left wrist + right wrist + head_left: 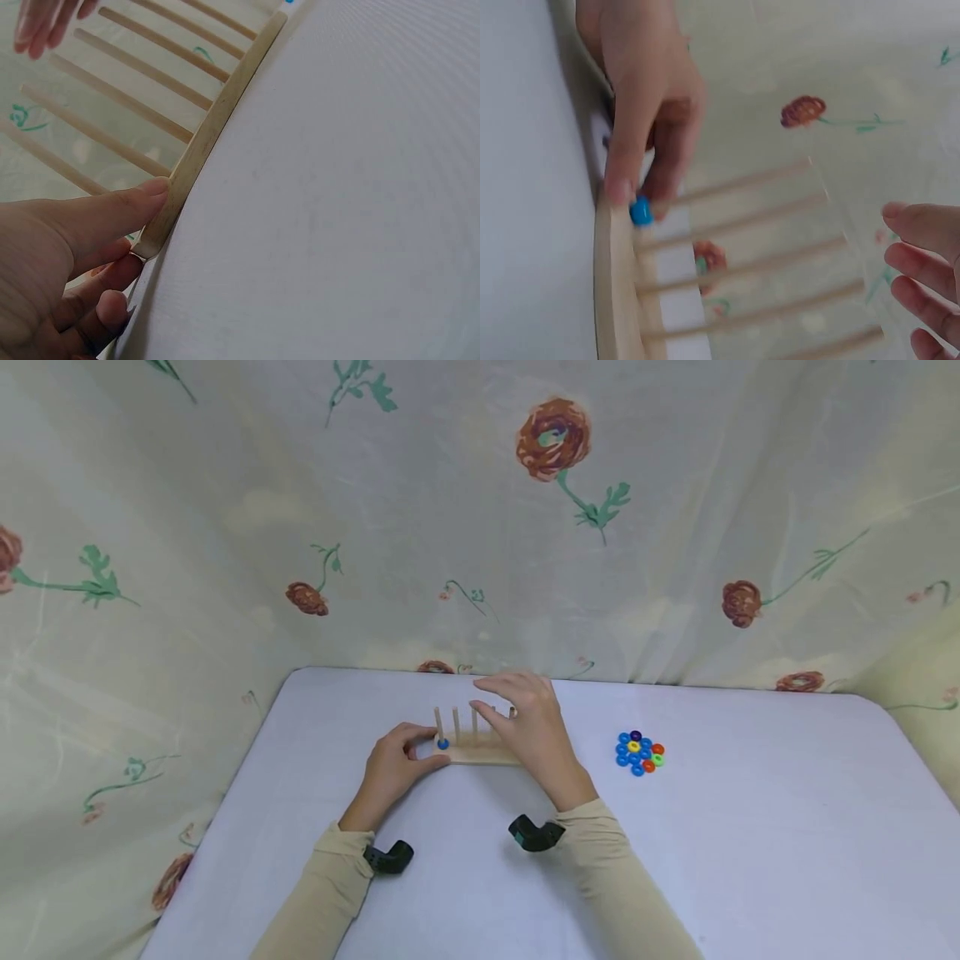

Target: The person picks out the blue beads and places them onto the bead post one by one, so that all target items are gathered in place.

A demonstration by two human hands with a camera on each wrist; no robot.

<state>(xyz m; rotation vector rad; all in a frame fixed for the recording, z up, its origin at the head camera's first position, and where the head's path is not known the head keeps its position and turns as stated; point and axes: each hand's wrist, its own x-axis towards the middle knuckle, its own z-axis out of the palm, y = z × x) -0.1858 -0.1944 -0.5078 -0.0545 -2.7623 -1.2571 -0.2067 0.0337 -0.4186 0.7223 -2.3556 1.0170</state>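
A wooden peg board stands on the table, with several upright pegs in a row. Its left end is held by my left hand, the thumb on the near edge and fingers at the far side. One blue ring sits at the foot of the leftmost peg, beside that thumb. Above the right part of the board hovers my right hand, thumb and fingers apart near the peg tops. Nothing shows between those fingers in the right wrist view. The hand hides part of the board's right end.
To the right of the board, a cluster of small rings lies on the white table: blue, orange, yellow, green and dark purple. A flower-patterned cloth hangs behind the table and along its left side.
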